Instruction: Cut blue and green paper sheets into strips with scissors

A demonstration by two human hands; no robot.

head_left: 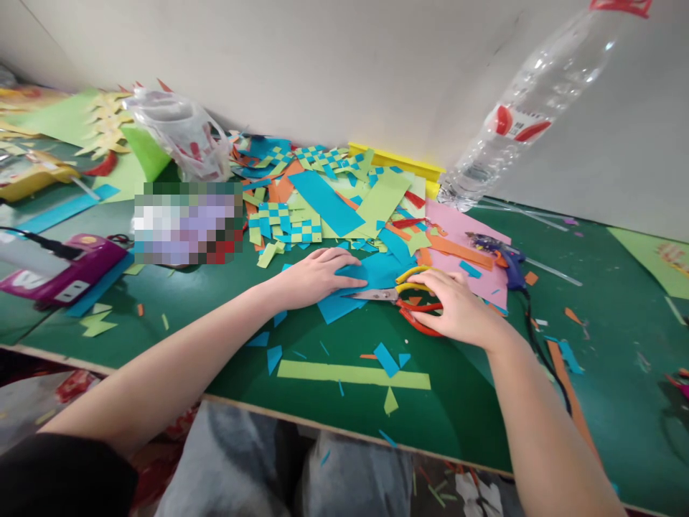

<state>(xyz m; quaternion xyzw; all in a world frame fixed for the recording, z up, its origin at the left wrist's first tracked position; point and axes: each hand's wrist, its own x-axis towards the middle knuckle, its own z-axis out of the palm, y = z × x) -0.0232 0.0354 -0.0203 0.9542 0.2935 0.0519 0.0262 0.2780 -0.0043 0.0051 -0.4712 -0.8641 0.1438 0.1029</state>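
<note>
My left hand [320, 276] lies over a piece of blue paper [385, 269] on the table, its fingers stretched out to the right and resting on the sheet. In my right hand [457, 301] is a pair of scissors [385, 294] with red and yellow handles. Its blades point left, with the tips close to my left fingertips and against the blue paper. Another blue piece [339, 307] shows under the blades. Whether the blades are cutting into paper I cannot tell.
Woven paper pieces and scraps [291, 222] are heaped behind my hands. A tall plastic bottle [517, 122] and a blue glue gun [511, 266] with a cord stand to the right. A purple power strip [69, 269] is at left. A green strip [355, 375] lies near the front edge.
</note>
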